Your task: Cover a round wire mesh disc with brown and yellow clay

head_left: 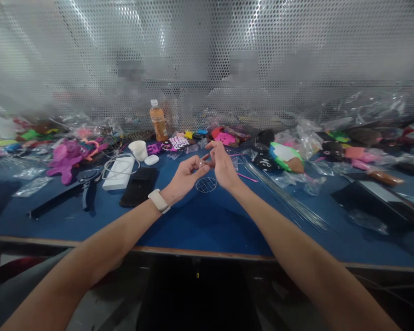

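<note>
Head cam: L hand point(188, 174) & R hand point(224, 168) close together over blue tbl point(200, 230); L fingers curled, R fairly straight, can't tell what's pinched btwn them. Round wire grid point(206, 185) on tbl just below hands. Loose wires point(286, 193) to R; phone point(139, 186) L, cutters point(87, 191) farther L.
</note>
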Demonstrator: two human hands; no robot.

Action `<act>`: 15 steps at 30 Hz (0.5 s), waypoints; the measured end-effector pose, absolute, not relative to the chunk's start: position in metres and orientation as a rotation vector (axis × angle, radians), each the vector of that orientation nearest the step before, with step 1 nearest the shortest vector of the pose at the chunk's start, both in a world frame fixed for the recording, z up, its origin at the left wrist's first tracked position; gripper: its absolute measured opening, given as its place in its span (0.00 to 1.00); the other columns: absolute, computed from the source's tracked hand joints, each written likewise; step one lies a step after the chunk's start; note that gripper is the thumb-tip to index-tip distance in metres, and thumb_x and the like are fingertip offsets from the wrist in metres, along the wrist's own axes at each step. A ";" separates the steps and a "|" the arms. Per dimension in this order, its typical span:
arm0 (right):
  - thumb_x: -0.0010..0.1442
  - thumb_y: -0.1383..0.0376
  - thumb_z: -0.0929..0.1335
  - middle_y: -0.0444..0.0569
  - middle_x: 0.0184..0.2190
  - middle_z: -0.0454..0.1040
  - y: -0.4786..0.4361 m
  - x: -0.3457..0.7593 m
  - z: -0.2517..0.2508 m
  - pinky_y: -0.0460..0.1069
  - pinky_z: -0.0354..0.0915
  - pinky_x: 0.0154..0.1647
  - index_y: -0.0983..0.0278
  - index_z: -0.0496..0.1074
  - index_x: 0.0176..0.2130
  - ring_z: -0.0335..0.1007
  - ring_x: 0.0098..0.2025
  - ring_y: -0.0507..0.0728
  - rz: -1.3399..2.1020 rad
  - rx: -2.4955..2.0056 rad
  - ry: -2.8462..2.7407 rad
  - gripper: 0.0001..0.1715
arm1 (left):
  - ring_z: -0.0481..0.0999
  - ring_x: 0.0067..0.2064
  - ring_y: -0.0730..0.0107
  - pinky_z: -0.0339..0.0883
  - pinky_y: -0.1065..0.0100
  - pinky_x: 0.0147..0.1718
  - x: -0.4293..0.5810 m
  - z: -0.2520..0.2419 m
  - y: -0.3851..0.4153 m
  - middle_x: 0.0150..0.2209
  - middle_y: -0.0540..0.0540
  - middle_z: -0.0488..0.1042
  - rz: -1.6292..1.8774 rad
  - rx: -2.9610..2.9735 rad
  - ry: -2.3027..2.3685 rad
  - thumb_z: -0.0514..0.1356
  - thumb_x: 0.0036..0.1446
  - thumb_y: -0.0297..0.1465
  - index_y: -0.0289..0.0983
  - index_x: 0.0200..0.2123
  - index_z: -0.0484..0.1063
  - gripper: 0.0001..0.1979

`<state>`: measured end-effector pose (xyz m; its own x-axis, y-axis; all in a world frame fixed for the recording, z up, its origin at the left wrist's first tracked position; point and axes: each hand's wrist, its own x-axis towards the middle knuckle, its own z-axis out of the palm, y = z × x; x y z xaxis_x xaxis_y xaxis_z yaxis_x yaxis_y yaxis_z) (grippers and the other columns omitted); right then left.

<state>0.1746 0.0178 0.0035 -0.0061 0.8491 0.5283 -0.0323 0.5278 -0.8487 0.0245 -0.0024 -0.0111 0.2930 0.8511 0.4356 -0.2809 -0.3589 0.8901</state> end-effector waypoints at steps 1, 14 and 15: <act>0.64 0.30 0.62 0.44 0.31 0.69 0.020 0.176 0.004 0.53 0.71 0.38 0.55 0.75 0.40 0.69 0.33 0.55 0.811 -0.763 -1.400 0.36 | 0.73 0.37 0.67 0.67 0.63 0.43 0.025 -0.011 -0.003 0.29 0.51 0.71 1.316 1.475 0.551 0.72 0.60 0.40 0.39 0.28 0.65 0.21; 0.71 0.42 0.65 0.42 0.20 0.63 0.009 0.189 0.017 0.51 0.55 0.24 0.57 0.68 0.27 0.58 0.22 0.53 0.726 -0.831 -1.432 0.29 | 0.78 0.62 0.56 0.65 0.54 0.65 0.019 -0.006 0.000 0.39 0.46 0.83 1.366 1.351 0.457 0.72 0.61 0.37 0.40 0.30 0.67 0.17; 0.71 0.45 0.66 0.42 0.21 0.64 0.008 0.189 0.017 0.51 0.55 0.25 0.57 0.68 0.26 0.58 0.23 0.53 0.711 -0.828 -1.422 0.28 | 0.78 0.61 0.56 0.65 0.53 0.65 0.019 -0.006 0.000 0.39 0.46 0.83 1.367 1.354 0.456 0.72 0.62 0.37 0.40 0.30 0.68 0.16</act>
<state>0.1885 0.0083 0.0175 0.0404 0.8338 0.5506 0.0600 0.5481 -0.8343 0.0187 0.0003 -0.0062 0.2590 0.8552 0.4489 -0.4150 -0.3212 0.8513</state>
